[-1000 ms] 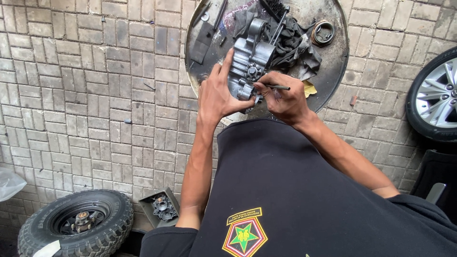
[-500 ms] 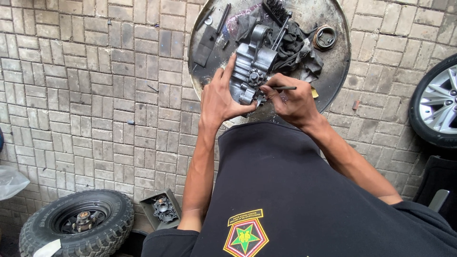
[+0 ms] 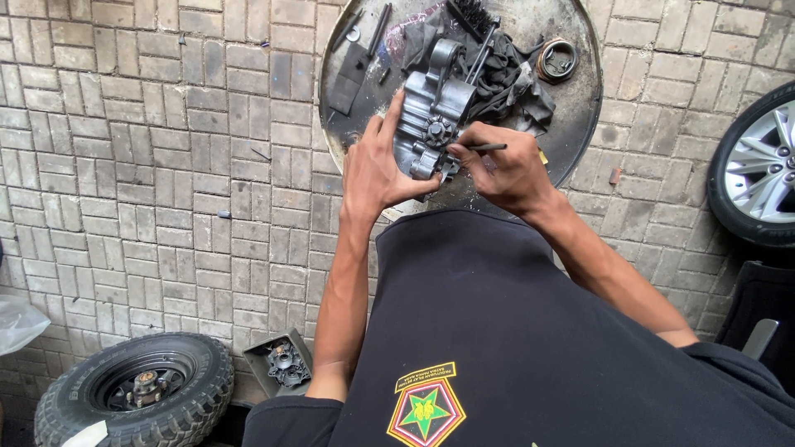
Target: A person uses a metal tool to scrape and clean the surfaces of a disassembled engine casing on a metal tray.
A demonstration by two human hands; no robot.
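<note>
A grey cast-metal engine case with a small gear stands in a round, greasy metal pan on the brick-paved ground. My left hand grips the case's left side and steadies it. My right hand pinches a thin dark tool whose tip points at the gear area of the case. A dark rag lies behind the case in the pan.
The pan also holds a ring-shaped part, a brush and flat dark strips. A small knobby tyre and a box with a metal part sit at lower left. A car wheel stands at right.
The view has shifted slightly, so the pan and hands sit a little lower in the picture. Both hands stay on the engine case, the right one still working the thin tool.
</note>
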